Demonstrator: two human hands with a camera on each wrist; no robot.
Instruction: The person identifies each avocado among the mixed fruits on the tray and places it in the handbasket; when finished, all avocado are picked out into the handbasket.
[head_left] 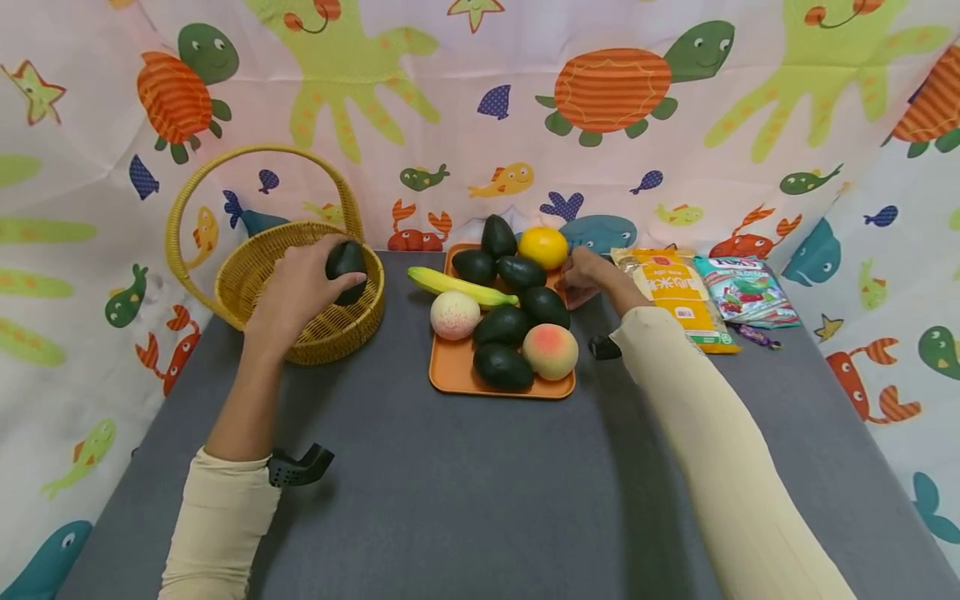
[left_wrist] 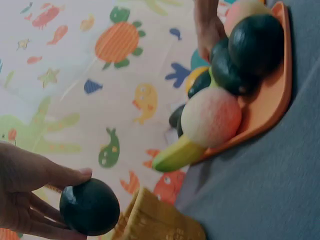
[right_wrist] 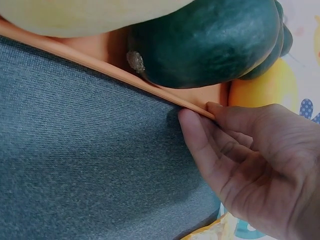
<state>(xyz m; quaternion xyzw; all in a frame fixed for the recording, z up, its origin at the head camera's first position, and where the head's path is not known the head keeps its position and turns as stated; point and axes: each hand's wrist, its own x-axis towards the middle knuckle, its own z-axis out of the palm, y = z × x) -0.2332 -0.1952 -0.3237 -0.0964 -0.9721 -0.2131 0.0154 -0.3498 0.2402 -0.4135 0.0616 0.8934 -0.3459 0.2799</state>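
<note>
Left hand [head_left: 296,292]: grips a dark avocado [head_left: 347,267], held over the basket [head_left: 247,275] at ten o'clock on the surface [head_left: 450,483].
Right hand [head_left: 588,275]: fingers [right_wrist: 197,145] loosely curled, tips pressing the tray [head_left: 450,371] rim at its far right edge; holds nothing.
Doing it well: I judge the avocado should go low inside the weave before the grip loosens, with the right hand steadying the tray.
Tray: more avocados, two peaches, a banana [head_left: 457,287], an orange [head_left: 543,247], packed touching.
In the way: the basket handle [head_left: 255,162] arches above; the front rim is near the wrist.
Two o'clock: snack packets [head_left: 678,296], well apart.
</note>
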